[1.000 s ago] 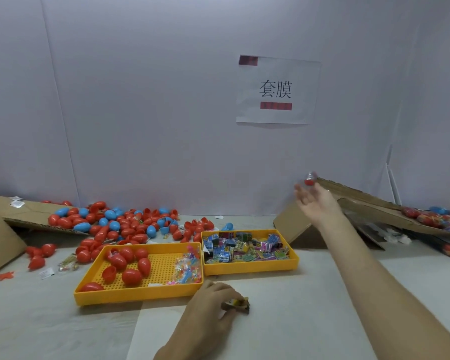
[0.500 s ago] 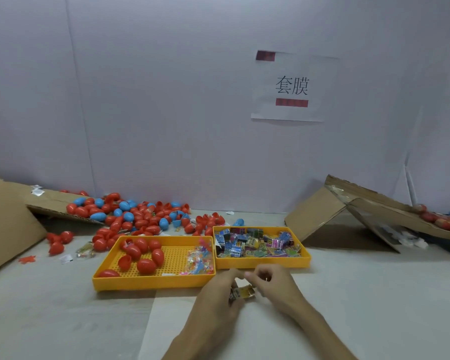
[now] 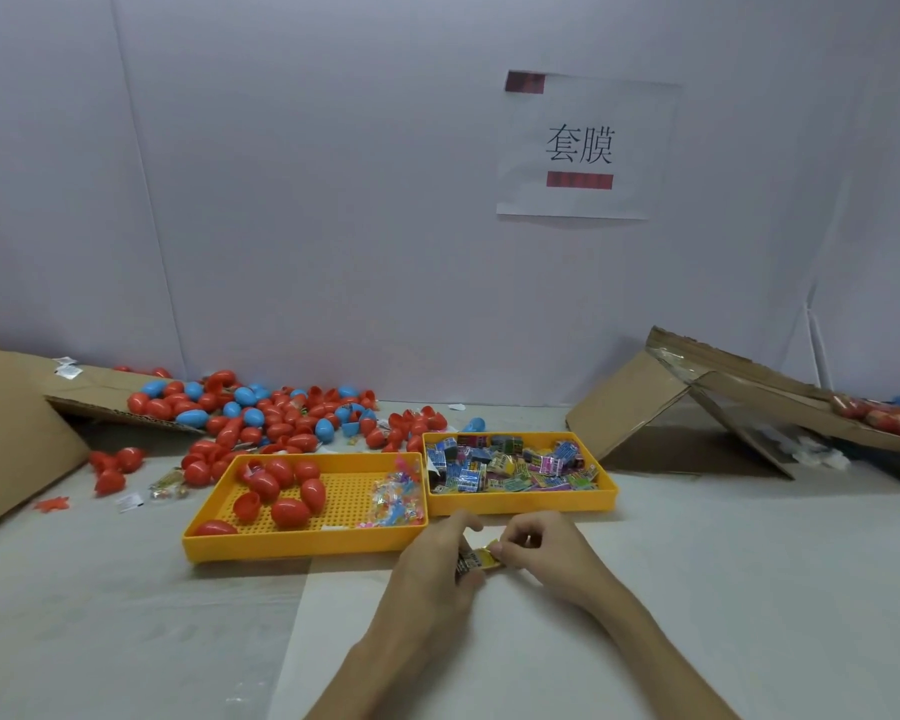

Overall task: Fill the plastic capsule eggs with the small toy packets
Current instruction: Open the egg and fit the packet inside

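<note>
A small yellow toy packet (image 3: 481, 559) is pinched between my left hand (image 3: 437, 569) and my right hand (image 3: 546, 556), low over the table just in front of the trays. The right yellow tray (image 3: 520, 504) is packed with several colourful toy packets (image 3: 510, 465). In the left yellow tray (image 3: 302, 543) lie several red capsule eggs (image 3: 281, 491), some as open halves, beside a clump of clear little bags (image 3: 393, 498). Behind the trays spreads a heap of red and blue eggs (image 3: 266, 415).
A cardboard flap (image 3: 17, 433) slopes at the left, with loose eggs and scraps near it. At the right a tilted cardboard ramp (image 3: 707, 402) leads to more eggs (image 3: 884, 415) at the frame edge. A paper sign (image 3: 585, 148) hangs on the white back wall.
My right hand came back from the cardboard ramp, where it let a red egg go, and now grips the packet together with my left hand. The view has shifted left.
</note>
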The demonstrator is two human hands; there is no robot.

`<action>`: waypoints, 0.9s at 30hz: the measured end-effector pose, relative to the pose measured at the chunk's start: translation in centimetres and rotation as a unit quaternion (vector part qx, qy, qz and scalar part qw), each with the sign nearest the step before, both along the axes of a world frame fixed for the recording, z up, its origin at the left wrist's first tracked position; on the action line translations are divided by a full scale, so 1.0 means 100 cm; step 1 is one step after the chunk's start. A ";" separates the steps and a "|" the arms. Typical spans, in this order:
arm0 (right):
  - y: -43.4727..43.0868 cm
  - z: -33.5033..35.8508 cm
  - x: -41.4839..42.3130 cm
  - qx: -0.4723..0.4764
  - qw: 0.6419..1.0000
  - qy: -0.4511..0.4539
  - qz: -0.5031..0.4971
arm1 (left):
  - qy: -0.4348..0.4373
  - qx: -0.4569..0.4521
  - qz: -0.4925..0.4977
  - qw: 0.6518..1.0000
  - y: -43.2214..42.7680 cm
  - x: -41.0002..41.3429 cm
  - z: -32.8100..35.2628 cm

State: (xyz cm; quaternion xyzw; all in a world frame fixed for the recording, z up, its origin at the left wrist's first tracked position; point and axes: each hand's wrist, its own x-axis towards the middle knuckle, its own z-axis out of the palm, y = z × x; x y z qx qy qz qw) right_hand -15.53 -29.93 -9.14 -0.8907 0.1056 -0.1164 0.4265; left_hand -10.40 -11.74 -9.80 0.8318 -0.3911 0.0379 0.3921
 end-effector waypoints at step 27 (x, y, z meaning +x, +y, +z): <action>-0.015 0.010 -0.002 0.279 0.940 -0.171 -0.096 | -0.114 -0.157 0.146 0.970 0.017 0.004 0.025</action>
